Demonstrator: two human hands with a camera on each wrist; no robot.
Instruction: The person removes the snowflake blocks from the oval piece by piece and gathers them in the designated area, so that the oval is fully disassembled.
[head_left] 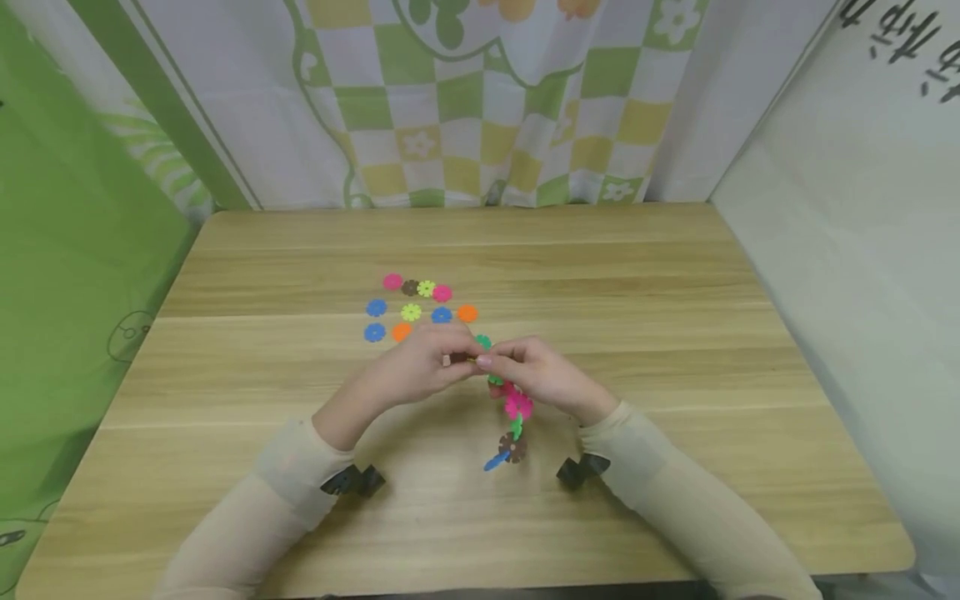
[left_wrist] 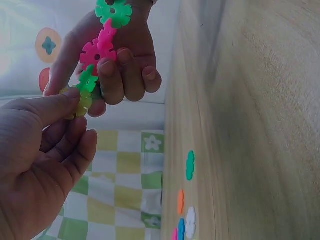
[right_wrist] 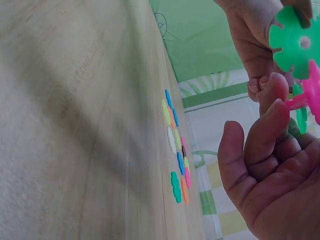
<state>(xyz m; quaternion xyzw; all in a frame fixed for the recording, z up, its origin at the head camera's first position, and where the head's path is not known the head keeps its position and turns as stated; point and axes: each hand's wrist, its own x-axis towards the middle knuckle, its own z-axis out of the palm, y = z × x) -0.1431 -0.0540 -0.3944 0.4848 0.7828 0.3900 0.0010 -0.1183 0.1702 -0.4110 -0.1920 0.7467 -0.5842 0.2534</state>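
A chain of slotted flower-shaped plastic discs hangs between the two hands above the table. My left hand (head_left: 412, 367) pinches its yellow disc (left_wrist: 84, 104) between thumb and fingers. Close against it, my right hand (head_left: 547, 382) grips the chain near the joined green disc (left_wrist: 87, 80), fingers curled beside the pink disc (left_wrist: 95, 56). From the right hand the chain runs down toward the near edge: another pink disc (head_left: 519, 405), a small green disc (head_left: 517, 427), a brown disc (head_left: 513, 448) and a tilted blue disc (head_left: 495, 461) at its end.
Loose discs lie on the wooden table (head_left: 637, 300) beyond the hands, among them a pink disc (head_left: 393, 282), an orange disc (head_left: 467, 313) and a blue disc (head_left: 376, 307). A teal disc (right_wrist: 175, 187) lies nearer the hands. A checked curtain (head_left: 487, 125) hangs behind the table.
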